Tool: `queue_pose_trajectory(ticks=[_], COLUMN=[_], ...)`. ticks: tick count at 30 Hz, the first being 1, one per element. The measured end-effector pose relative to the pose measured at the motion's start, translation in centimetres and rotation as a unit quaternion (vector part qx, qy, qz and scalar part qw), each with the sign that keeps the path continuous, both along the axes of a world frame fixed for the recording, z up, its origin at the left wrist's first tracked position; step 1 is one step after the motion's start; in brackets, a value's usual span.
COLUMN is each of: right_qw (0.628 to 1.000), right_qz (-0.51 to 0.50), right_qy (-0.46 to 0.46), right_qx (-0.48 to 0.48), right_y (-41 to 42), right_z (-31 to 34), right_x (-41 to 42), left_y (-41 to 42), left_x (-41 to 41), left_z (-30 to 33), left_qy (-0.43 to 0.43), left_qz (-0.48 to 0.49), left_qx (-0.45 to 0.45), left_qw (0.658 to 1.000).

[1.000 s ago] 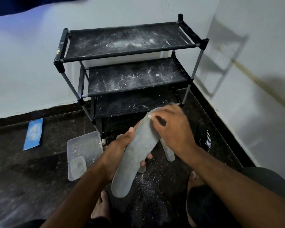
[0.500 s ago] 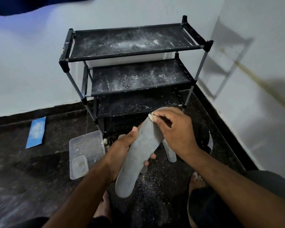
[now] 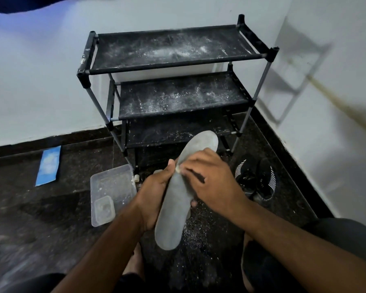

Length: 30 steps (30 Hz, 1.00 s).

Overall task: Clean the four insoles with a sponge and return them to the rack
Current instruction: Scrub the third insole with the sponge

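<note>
Now the right hand (image 3: 211,182) sits lower on the grey insole (image 3: 178,199) than a second ago: then it was pinching up at the toe end, and that toe end now stands bare above the knuckles. Its fingers are pressed together, pinching a small pale sponge (image 3: 178,169) against the left edge of the insole, near its middle. The left hand (image 3: 154,195) is wrapped around the insole from the left, thumb up along the edge and fingertips showing on the far side, much as before. The insole is held in the air, tilted, toe toward the black rack (image 3: 173,89) and heel toward the person.

All visible rack shelves carry only white powder. On the dark floor (image 3: 51,218), a clear plastic container (image 3: 112,193) lies just left of the hands, near the rack's front left leg, with a blue card (image 3: 49,166) farther left. Dark shoes (image 3: 256,178) with white stripes, hardly seen earlier, sit by the rack's front right leg. White specks dust the floor under the insole.
</note>
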State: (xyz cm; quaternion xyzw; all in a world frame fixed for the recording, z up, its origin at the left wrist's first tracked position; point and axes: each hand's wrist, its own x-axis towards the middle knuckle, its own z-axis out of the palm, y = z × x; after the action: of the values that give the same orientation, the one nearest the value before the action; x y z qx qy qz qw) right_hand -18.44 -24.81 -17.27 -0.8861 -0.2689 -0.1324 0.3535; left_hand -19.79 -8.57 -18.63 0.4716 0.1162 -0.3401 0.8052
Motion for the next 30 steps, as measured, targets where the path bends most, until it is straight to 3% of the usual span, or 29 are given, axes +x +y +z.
queue_pose_trajectory(ticks=[2,7,12,16,18,21,26,30], right_qw=[0.999,0.996,0.993,0.997,0.998,0.995,0.999,1.000], right_qz=[0.042,-0.084,0.100,-0.044,-0.025,0.080,-0.032,0.015], right_qy=[0.000,-0.026,-0.032,-0.050,-0.041,-0.039,-0.022,0.003], right_qx=[-0.025,0.024,-0.055,-0.028,-0.026,-0.053,-0.015,0.013], right_y=[0.1,-0.7,0.7,-0.3,0.1,0.7,-0.2,0.1], right_z=[0.0,0.3,-0.1,0.1,0.2,0.1,0.1,0.1], right_x=[-0.1,1.5,-0.8,1.0,0.4,-0.8,0.9,0.1], left_y=[0.2,-0.1,-0.1,-0.1,-0.1,-0.2,0.1,0.2], left_x=[0.0,0.1,0.0,0.1,0.2,0.1,0.2,0.4], left_z=[0.0,0.0,0.1,0.0,0.0,0.0,0.0,-0.7], left_qy=[0.007,0.016,0.047,0.033,0.041,0.050,0.023,0.041], left_qz=[0.008,-0.003,0.049,0.039,0.050,0.053,0.039,0.054], left_qx=[-0.024,-0.055,-0.063,-0.061,-0.060,-0.078,-0.074,-0.075], left_qw=[1.000,0.998,0.996,0.997,0.996,0.994,0.996,0.995])
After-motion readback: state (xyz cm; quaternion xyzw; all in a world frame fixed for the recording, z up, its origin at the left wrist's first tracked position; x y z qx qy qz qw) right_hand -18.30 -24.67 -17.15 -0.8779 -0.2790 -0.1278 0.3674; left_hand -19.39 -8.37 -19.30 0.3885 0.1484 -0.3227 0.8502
